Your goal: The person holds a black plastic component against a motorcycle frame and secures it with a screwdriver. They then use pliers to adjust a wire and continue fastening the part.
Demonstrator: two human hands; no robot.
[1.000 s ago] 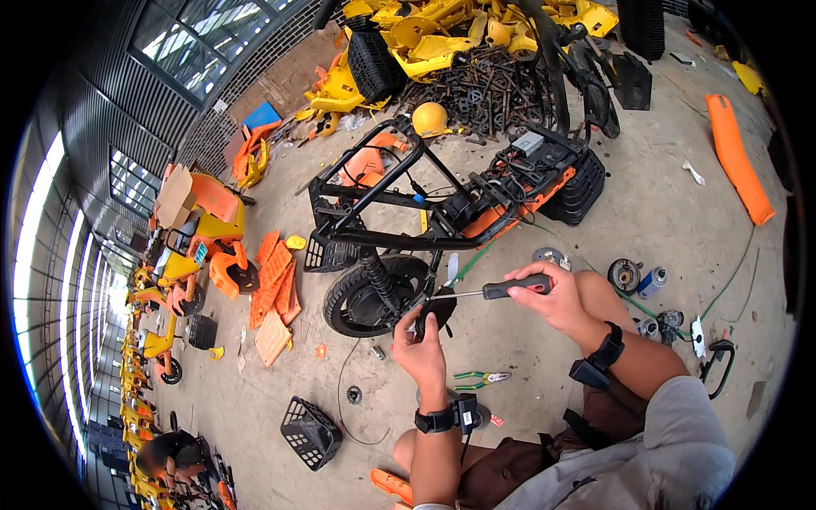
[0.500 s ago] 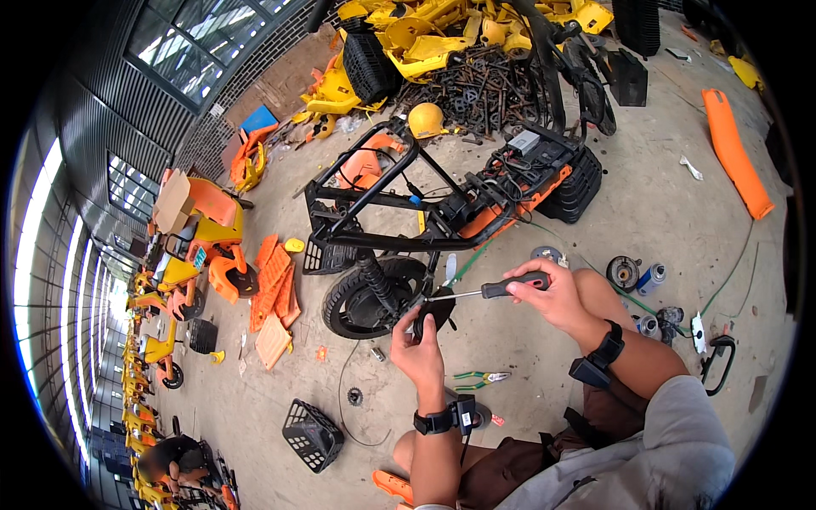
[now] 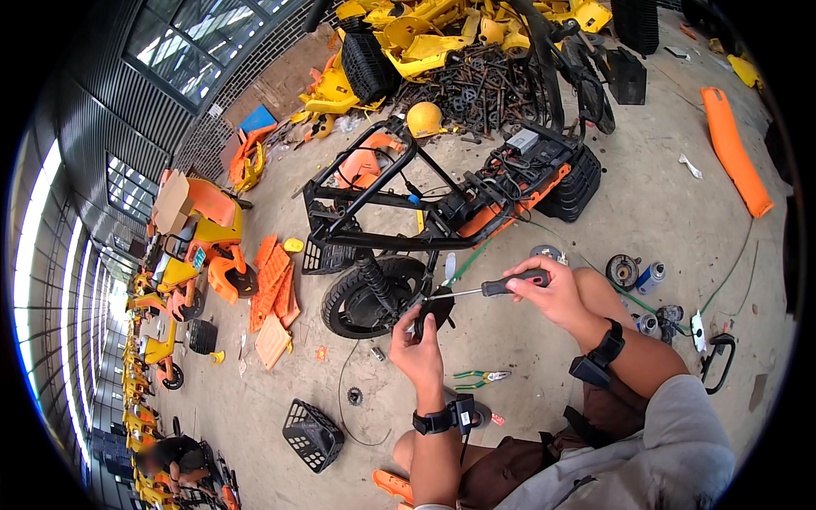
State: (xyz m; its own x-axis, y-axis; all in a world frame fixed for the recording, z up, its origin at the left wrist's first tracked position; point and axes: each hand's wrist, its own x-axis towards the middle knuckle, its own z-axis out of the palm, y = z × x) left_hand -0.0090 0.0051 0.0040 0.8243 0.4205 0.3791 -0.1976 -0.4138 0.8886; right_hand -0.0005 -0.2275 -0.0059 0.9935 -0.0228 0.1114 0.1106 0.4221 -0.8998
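Note:
In my right hand [image 3: 552,296] is a screwdriver [image 3: 507,282] with a dark grey and red handle, its fingers closed round the grip. The metal shaft points left, and its tip reaches a black rounded part [image 3: 437,308] beside the wheel. My left hand [image 3: 416,350] pinches that part from below, thumb and fingers on either side; exactly where the tip meets it is too small to make out. Just beyond stands the black-tyred wheel [image 3: 336,308] with a coil shock absorber [image 3: 375,279], under a bare black scooter frame [image 3: 364,211].
Green-handled pliers [image 3: 481,379] and a black plastic basket [image 3: 313,435] lie on the floor nearby. Spray cans [image 3: 652,279] and a round metal part [image 3: 623,272] are to the right. Yellow panels and rusty metal parts [image 3: 480,89] pile up behind. Another person [image 3: 178,459] crouches at lower left.

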